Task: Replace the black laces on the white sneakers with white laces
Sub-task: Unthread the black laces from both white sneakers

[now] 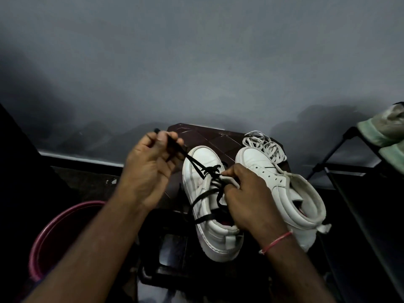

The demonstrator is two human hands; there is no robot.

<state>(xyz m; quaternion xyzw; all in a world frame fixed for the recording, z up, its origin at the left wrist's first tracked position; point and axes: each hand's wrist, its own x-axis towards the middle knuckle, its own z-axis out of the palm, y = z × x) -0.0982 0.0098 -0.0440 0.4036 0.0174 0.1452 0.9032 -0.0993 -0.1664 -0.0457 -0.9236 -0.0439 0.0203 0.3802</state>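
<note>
The left hand (148,169) pinches the flat black lace (192,162) at centre frame. The right hand (249,200) grips the laced white leather sneaker (204,156) on the dark surface (196,134). Loose white laces (265,145) lie beyond the unlaced white sneaker (258,159).

At frame centre my left hand (150,169) pinches a black lace (192,162), drawn taut from the laced sneaker (203,156), which my right hand (249,202) grips at the tongue. The unlaced sneaker (258,159) lies just right, with white laces (265,147) heaped by its toe.
</note>
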